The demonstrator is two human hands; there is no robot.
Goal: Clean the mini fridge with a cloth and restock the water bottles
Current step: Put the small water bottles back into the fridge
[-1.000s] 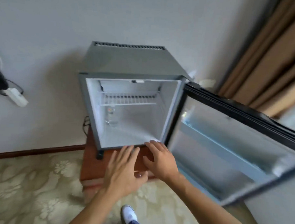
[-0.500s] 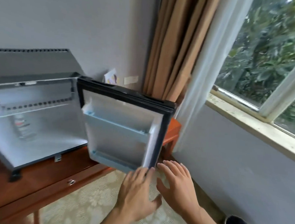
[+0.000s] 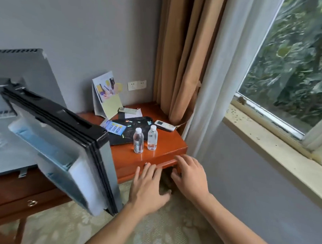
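Head view: empty hands [image 3: 169,185] near two bottles [image 3: 145,139].

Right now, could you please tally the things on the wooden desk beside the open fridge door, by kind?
Water bottles: 2
Remote controls: 2
Black tray: 1
Blue leaflet: 1
Standing calendar card: 1
Total: 7
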